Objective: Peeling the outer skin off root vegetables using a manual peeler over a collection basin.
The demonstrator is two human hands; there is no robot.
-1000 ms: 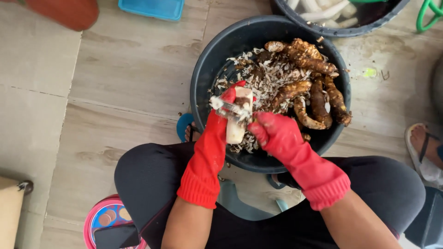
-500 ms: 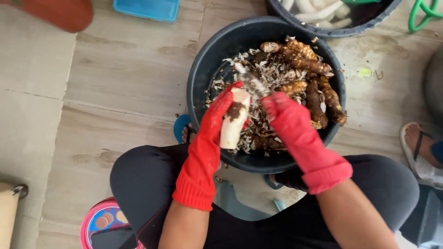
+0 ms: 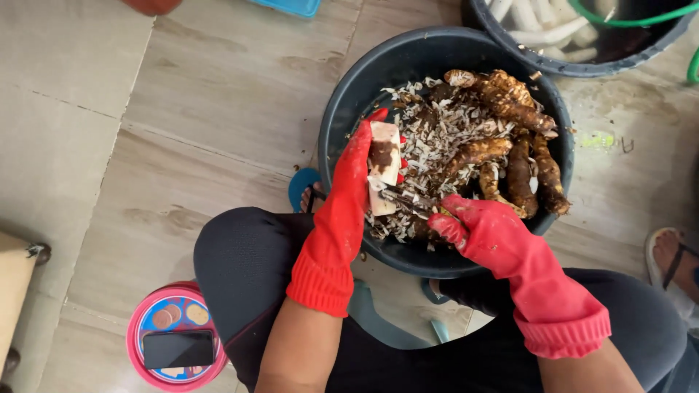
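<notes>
My left hand [image 3: 348, 191], in a red rubber glove, grips a mostly peeled white root [image 3: 384, 161] with a brown patch of skin, held over the dark round tub [image 3: 342, 109]. In my right hand [image 3: 486, 227], also red-gloved, is a peeler [image 3: 405, 199] whose blade lies against the lower end of the white root. Inside the tub lie several unpeeled brown roots [image 3: 513, 138] on a heap of pale peelings [image 3: 429, 127].
A second dark tub [image 3: 582, 64] at top right holds peeled white roots, with a green hose [image 3: 633, 16] across it. A pink round tin [image 3: 175, 336] with a phone on it sits at lower left. Another person's sandalled foot [image 3: 673, 255] is at right. My knees flank the tub.
My right hand has drawn the peeler back from the far side of the tub to the near end of the white root. The view has shifted slightly.
</notes>
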